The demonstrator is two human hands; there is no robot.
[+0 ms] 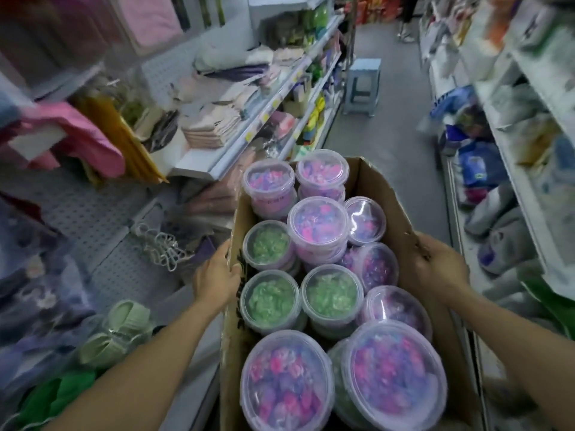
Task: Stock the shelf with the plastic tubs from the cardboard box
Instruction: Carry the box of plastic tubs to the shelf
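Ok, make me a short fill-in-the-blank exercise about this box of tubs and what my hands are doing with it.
1. The left hand and right hand each hold one side of the ____ box.
2. The clear-lidded tubs hold pink-purple or ____ contents.
3. A pale blue ____ stands in the aisle ahead.

Missing words: cardboard; green; stool

My cardboard box [382, 197], packed rim to rim with plastic tubs [317, 225], fills the aisle in front of me, with my left hand [217, 272] and right hand [441, 262] gripping its two side walls. Folded towels [214, 122] crowd the left shelf [245, 141] to its edge, and bagged goods [479, 169] bulge from the right-hand shelves. Ahead, bare floor [401, 126] runs up the aisle, narrowed by a blue stool [362, 85] on its left side.
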